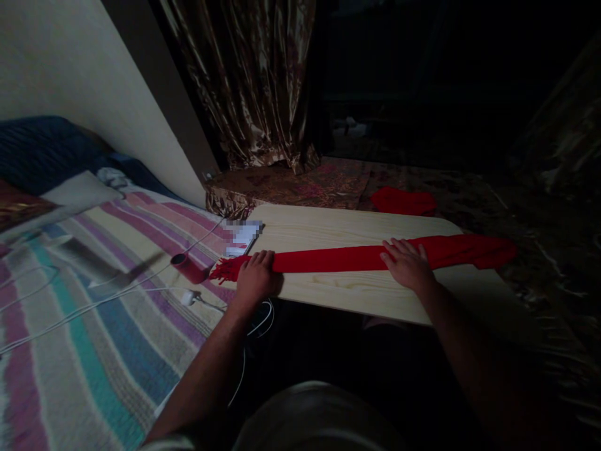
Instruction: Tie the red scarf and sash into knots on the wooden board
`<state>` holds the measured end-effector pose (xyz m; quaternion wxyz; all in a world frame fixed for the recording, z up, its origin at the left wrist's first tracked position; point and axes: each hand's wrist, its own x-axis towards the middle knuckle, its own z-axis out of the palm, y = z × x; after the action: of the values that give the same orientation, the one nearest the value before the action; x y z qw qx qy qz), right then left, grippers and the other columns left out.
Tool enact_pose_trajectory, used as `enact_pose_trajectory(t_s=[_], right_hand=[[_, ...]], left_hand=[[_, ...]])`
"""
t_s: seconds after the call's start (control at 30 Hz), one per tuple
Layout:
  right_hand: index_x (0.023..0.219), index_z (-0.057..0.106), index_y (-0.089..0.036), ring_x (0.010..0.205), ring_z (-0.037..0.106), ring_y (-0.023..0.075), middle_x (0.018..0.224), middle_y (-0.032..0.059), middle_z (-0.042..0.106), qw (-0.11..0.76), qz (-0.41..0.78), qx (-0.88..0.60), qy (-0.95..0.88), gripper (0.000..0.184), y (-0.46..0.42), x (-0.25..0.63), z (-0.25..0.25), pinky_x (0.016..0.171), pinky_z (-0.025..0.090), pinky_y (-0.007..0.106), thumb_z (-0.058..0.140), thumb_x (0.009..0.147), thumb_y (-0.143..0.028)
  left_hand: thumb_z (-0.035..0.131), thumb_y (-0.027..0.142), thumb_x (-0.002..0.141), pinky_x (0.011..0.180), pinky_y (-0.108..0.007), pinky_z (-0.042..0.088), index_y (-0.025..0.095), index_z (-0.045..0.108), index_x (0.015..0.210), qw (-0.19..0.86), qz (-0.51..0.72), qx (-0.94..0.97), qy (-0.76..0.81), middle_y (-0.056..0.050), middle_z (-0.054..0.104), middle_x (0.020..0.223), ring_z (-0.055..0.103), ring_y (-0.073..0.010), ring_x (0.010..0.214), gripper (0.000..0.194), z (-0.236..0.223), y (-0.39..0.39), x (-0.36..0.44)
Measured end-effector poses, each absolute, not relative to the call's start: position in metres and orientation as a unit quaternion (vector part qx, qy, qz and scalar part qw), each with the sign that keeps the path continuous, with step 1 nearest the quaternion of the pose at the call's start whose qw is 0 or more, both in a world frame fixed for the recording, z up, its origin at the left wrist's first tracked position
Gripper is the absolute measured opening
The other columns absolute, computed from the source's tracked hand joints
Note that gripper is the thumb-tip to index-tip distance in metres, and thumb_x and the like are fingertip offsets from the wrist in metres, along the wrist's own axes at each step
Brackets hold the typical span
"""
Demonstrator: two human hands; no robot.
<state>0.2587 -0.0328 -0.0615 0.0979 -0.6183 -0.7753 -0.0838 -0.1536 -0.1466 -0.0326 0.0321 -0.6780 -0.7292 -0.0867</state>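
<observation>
pale clothing (314,413) sits nearest, below the pale wooden worktop (323,291). a long red scarf (328,259) lies across it, its rumpled right end reaching past the edge. left hand (255,275) rests beside the fringe (226,269), grip unclear; right hand (407,263), well apart, presses flat, fingers spread. light, even pressure should keep the strip straight.

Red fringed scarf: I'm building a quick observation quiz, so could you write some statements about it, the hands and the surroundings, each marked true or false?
1. Both the left hand and the right hand touch the red fringed scarf. True.
2. Between the hands, the scarf is balled up. False: it runs as a straight, flat strip.
3. The scarf lies across a pale wooden board. True.
4. A striped blanket is on the person's left. True.
5. The right hand is nearer the blanket. False: the left is.
</observation>
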Motion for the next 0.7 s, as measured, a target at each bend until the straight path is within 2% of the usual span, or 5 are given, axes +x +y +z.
enact_pose_trajectory(t_s=[0.13,0.27,0.4,0.6,0.7], right_hand=[[0.151,0.050,-0.026,0.145,0.040,0.0294,0.158,0.0053,0.048,0.098,-0.081,-0.622,-0.773,0.057,-0.032,0.259,-0.063,0.121,0.020,0.061,0.028,0.104,-0.050],[0.151,0.051,-0.026,0.145,0.040,0.0291,0.157,0.0054,0.048,0.104,-0.084,-0.623,-0.770,0.057,-0.033,0.258,-0.062,0.122,0.019,0.060,0.028,0.104,-0.049],[0.150,0.051,-0.026,0.146,0.040,0.0296,0.157,0.0058,0.049,0.103,-0.080,-0.621,-0.773,0.057,-0.033,0.259,-0.061,0.121,0.021,0.061,0.028,0.104,-0.050],[0.150,0.051,-0.026,0.145,0.040,0.0286,0.157,0.0049,0.049,0.106,-0.078,-0.624,-0.770,0.057,-0.031,0.260,-0.063,0.122,0.020,0.061,0.028,0.104,-0.049],[0.149,0.052,-0.026,0.145,0.041,0.0291,0.156,0.0053,0.050,0.110,-0.077,-0.621,-0.772,0.056,-0.031,0.261,-0.064,0.121,0.020,0.062,0.030,0.103,-0.049]], left_hand=[[0.043,0.023,0.094,0.112,-0.041,0.038,0.016,0.060,0.138,0.092,-0.150,-0.651,-0.738,-0.013,0.062,0.143,0.056,-0.0258,0.133,0.048,-0.033,-0.162,-0.190],[0.048,0.024,0.091,0.105,-0.044,0.041,0.020,0.069,0.128,0.112,-0.175,-0.610,-0.765,-0.011,0.069,0.133,0.062,-0.0290,0.124,0.042,-0.030,-0.173,-0.220],[0.051,0.027,0.087,0.102,-0.045,0.043,0.015,0.073,0.122,0.127,-0.192,-0.577,-0.783,-0.014,0.075,0.117,0.067,-0.0311,0.112,0.043,-0.025,-0.179,-0.242],[0.049,0.021,0.081,0.102,-0.042,0.046,0.018,0.079,0.110,0.104,-0.168,-0.615,-0.764,-0.011,0.075,0.119,0.069,-0.0293,0.112,0.041,-0.027,-0.193,-0.255],[0.049,0.018,0.079,0.104,-0.042,0.048,0.019,0.078,0.113,0.098,-0.173,-0.597,-0.777,-0.009,0.074,0.123,0.068,-0.0291,0.115,0.045,-0.024,-0.205,-0.257]])
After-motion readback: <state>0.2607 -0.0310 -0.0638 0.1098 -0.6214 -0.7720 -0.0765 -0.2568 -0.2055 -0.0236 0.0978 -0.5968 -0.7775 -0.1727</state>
